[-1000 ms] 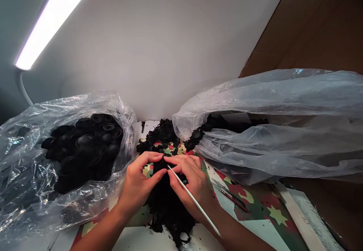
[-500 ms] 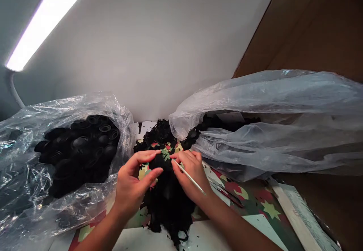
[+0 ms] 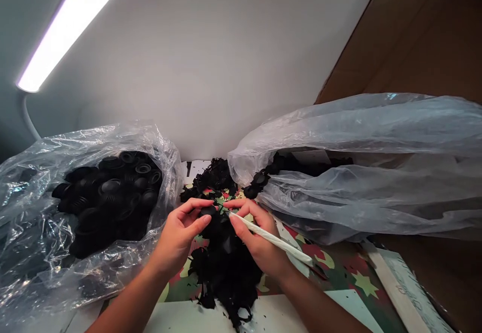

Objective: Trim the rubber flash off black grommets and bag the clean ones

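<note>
My left hand is closed, pinching a small round black rubber part between thumb and fingers. Its far side is partly hidden. In my right hand is a slim white-handled tool, gripped between thumb and fingers. The tool's thin tip points left, close to the rubber part; whether it touches cannot be made out. Under both hands lies a heap of torn black rubber scraps.
A clear plastic bag at left holds many black ribbed rubber parts. Another plastic bag spreads across the right, before a cardboard box. A patterned cover lies on the table. A lamp shines upper left.
My left fingers have drawn closer together around the rubber part. The white-handled tool has turned, and its handle now reaches farther to the lower right. The whole view has shifted slightly.
</note>
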Demonstrator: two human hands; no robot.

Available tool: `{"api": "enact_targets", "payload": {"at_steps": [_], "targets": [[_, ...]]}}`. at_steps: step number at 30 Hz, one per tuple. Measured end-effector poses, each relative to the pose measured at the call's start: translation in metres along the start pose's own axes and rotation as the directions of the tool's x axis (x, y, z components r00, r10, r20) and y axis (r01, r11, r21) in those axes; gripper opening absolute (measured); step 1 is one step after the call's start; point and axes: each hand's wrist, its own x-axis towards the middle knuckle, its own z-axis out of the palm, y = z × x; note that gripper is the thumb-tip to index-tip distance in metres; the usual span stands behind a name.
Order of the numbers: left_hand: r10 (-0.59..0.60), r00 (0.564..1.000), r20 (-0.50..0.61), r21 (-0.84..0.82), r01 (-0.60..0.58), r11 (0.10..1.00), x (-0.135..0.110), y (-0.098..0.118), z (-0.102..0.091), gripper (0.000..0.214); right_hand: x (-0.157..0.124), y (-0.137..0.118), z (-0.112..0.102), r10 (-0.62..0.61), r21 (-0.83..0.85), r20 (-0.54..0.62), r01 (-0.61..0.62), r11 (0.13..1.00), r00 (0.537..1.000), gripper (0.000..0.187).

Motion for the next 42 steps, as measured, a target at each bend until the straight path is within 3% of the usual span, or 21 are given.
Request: {"api": "enact_targets", "payload": {"at_steps": [10, 14, 19, 21, 26, 32, 38, 42], "targets": [[0.165, 0.986, -0.003, 0.141, -0.163, 0.976, 0.004, -0.006, 0.003, 0.019, -0.005, -0.008, 0.005, -0.095, -0.100, 0.017, 0.096, 0.990, 0.995, 0.016], [0.136, 0.991, 0.007, 0.231, -0.134, 0.964, 0.001, -0.002, 0.004, 0.022, -0.005, -0.010, 0.003, -0.114, -0.123, 0.047, 0.119, 0.985, 0.992, 0.019], [0.067, 0.998, 0.010, 0.229, -0.067, 0.971, 0.001, 0.005, 0.003, 0.034, 0.000, 0.000, -0.002, -0.150, -0.061, -0.041, 0.147, 0.987, 0.988, 0.017], [0.062, 0.998, 0.015, 0.209, -0.064, 0.976, 0.002, 0.006, 0.003, 0.036, 0.003, 0.003, -0.003, -0.157, -0.096, 0.029, 0.159, 0.983, 0.987, 0.022], [0.057, 0.998, 0.010, 0.222, -0.058, 0.973, 0.000, 0.005, 0.004, 0.030, 0.006, 0.003, 0.005, -0.166, -0.357, 0.287, 0.266, 0.895, 0.943, 0.006], [0.021, 1.000, -0.018, 0.223, -0.016, 0.975, -0.001, 0.006, 0.006, 0.020, 0.004, 0.005, 0.013, -0.175, -0.520, 0.335, 0.337, 0.785, 0.926, 0.020], [0.029, 0.999, -0.023, 0.226, -0.023, 0.974, 0.002, 0.007, 0.003, 0.022, 0.007, 0.008, 0.012, -0.141, -0.494, 0.452, 0.379, 0.783, 0.881, 0.024], [-0.011, 1.000, 0.011, 0.237, 0.008, 0.971, 0.003, 0.008, 0.000, 0.020, 0.008, 0.009, 0.014, -0.172, -0.464, 0.461, 0.401, 0.790, 0.871, 0.030]]}}
